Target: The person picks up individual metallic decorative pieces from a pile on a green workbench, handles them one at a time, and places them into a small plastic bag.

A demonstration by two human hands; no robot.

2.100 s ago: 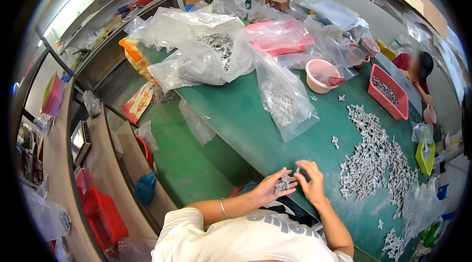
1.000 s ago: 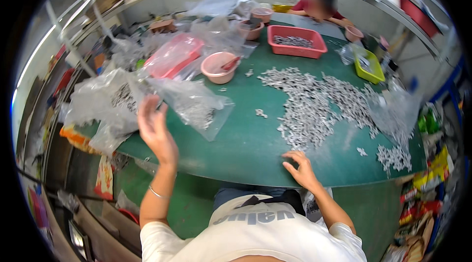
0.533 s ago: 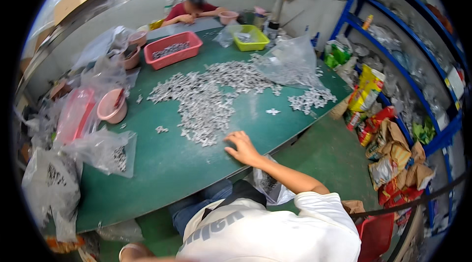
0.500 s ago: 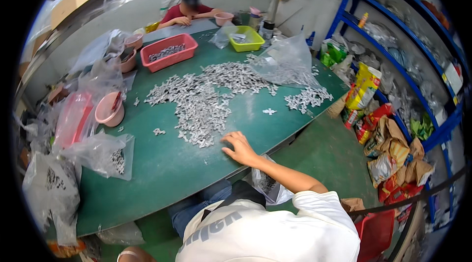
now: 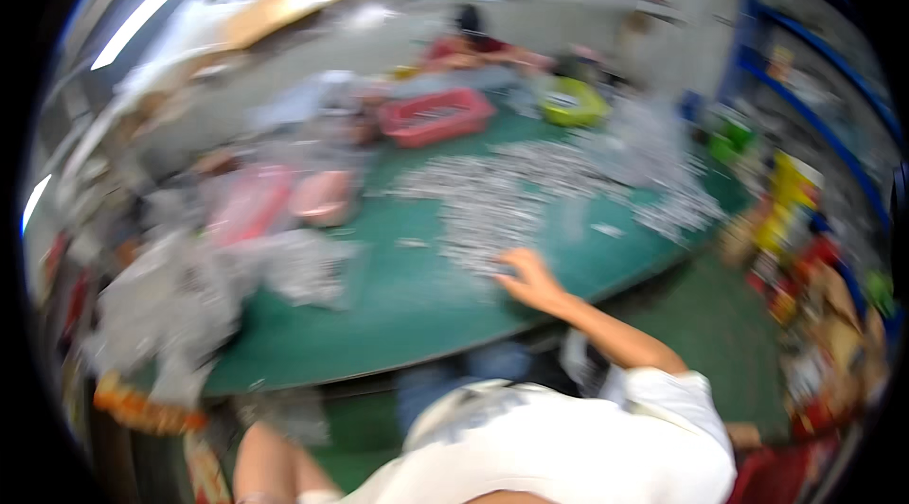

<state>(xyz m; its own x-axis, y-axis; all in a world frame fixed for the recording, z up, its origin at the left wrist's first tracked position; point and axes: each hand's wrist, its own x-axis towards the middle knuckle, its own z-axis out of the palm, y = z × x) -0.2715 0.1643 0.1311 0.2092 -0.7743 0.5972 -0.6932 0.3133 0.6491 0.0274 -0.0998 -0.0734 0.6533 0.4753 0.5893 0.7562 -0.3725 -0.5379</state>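
Note:
My right hand [image 5: 532, 281] rests on the green table [image 5: 407, 334] at the near edge of a heap of small grey metal parts [image 5: 492, 211]. Its fingers look apart, with nothing visible in them, though the picture is blurred. The fingertips are beside the closest parts; whether they touch any I cannot make out. One loose part [image 5: 606, 230] lies right of the heap, another [image 5: 412, 243] to its left. My left arm [image 5: 279, 466] shows partly at the lower left, its hand out of view.
Farther back stand a red basin [image 5: 436, 130] and a yellow-green basin [image 5: 575, 106]; a person [image 5: 469, 45] sits beyond. Plastic bags [image 5: 170, 300] and a pink tub [image 5: 322, 199] crowd the left side. On the right, blue shelving [image 5: 824, 83] rises beside colourful sacks [image 5: 791, 201].
My view has swung left, so the table and everything on it sit farther right, and blur has set in. My right hand stays by the heap's near edge. More of my left arm shows.

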